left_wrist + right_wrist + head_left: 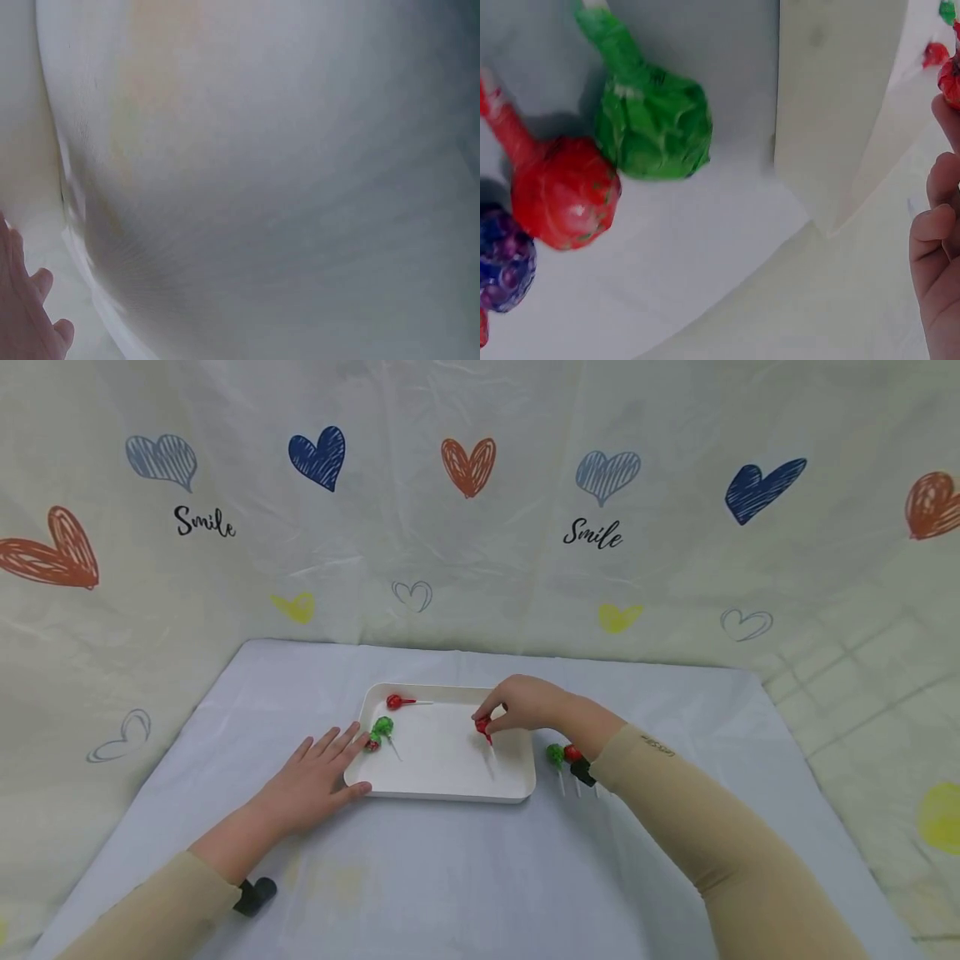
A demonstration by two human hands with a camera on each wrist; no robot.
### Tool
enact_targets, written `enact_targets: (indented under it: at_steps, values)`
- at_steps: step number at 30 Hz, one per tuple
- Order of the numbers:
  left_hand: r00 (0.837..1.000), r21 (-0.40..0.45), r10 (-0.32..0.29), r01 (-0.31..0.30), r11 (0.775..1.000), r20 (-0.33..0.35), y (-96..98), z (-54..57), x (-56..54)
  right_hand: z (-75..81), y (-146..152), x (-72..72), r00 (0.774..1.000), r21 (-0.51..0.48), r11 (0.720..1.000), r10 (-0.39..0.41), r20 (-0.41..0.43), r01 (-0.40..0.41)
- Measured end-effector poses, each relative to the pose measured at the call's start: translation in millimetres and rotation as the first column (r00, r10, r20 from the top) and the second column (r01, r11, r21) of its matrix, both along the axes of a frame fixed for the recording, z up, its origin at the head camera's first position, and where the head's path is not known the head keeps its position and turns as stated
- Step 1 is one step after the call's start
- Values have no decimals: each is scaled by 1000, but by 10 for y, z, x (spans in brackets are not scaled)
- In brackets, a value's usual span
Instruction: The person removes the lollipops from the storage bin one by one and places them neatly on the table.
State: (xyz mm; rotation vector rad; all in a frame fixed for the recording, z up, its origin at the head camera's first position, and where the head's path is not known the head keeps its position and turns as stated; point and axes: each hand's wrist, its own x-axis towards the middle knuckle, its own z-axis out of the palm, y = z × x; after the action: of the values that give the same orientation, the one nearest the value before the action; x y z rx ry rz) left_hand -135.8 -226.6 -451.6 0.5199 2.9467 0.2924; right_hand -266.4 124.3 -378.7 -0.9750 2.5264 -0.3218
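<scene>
My right hand (528, 703) pinches a red-wrapped lollipop (482, 725) above the right part of a white tray (442, 756), its white stick pointing down toward the front. In the right wrist view that hand (939, 247) shows at the right edge with the red lollipop (950, 81). My left hand (315, 785), fingers spread, rests at the tray's left edge. Near its fingertips inside the tray lie a green lollipop (383, 726) and a red-and-green one (372, 742). Another red lollipop (394, 702) lies in the far left corner. The left wrist view shows only part of the left hand (26, 307).
Right of the tray, on the white tablecloth (450, 877), lie a green lollipop (656, 127), a red one (566, 191) and a purple-blue one (504, 259); a red edge shows below the last. A heart-printed sheet (480, 543) hangs behind the table.
</scene>
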Motion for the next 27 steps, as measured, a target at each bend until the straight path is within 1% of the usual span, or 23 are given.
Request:
enact_targets:
  at_steps: [5,10,13,18,27]
  values:
    - [1000,11,-4,4,1000,-5,2,3,2,72,182,7,999,-52,997,-53,5,53]
    - [1000,15,-7,7,1000,-5,6,10,7,64,408,15,996,-79,993,-93,-12,92]
    - [1000,16,-7,7,1000,-3,6,12,9,63,556,38,993,-76,990,-120,-15,119]
    - [1000,11,-5,5,1000,-6,1,14,10,79,829,120,985,-66,983,-171,-17,169]
    - [1000,12,-6,6,1000,-2,-14,7,8,20,1429,305,965,-65,963,-261,9,261]
